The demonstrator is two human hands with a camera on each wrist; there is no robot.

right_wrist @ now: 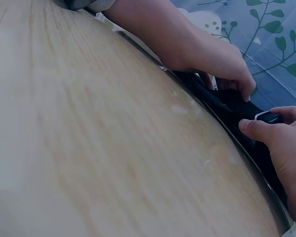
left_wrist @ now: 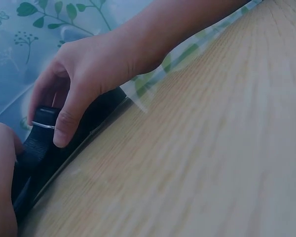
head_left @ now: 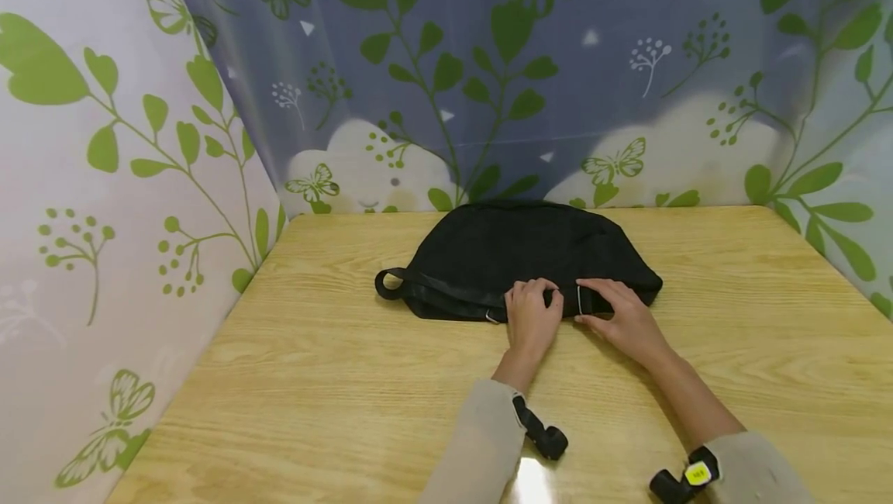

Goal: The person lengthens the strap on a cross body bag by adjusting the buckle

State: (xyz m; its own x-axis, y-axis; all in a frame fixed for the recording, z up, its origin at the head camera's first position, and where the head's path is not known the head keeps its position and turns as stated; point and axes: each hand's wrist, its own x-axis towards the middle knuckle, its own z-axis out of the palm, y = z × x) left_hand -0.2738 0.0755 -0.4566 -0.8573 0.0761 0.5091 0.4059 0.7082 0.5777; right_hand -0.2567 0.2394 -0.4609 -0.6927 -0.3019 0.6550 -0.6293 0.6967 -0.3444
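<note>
Softly domed black bag (head_left: 516, 244), strap (head_left: 569, 302) in left grip (head_left: 533, 316), silvery buckle (head_left: 578, 300) in right grip (head_left: 628, 324).

Both your arms (head_left: 698, 403) reach forward; your left hand (head_left: 534, 322) curls its fingers, your right hand (head_left: 628, 323) pinches with thumb and fingers.

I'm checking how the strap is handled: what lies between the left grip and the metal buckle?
Black strap lies between the left grip and the metal buckle; the left wrist view shows it.
</note>
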